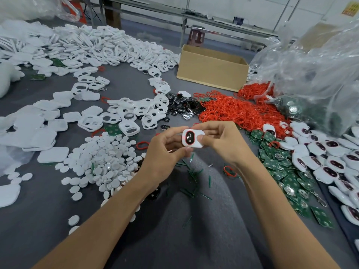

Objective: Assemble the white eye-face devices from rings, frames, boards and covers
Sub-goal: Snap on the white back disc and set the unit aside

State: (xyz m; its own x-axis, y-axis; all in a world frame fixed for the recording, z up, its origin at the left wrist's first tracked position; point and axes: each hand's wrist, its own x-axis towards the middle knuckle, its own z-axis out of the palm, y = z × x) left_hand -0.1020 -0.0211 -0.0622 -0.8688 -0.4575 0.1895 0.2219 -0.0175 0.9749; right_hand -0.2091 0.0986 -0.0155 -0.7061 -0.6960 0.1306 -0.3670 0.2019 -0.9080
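Lying far left are white covers (52,155), then round discs (103,158); the left hand (165,152) and right hand (223,140) together pinch one device (192,138) above the table (58,220), red rings (242,111) and green boards (279,166) to the right.

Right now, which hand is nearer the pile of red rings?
Right. The right hand holds the device just below the near edge of the red rings; the left hand grips the device's other side, farther from the pile.
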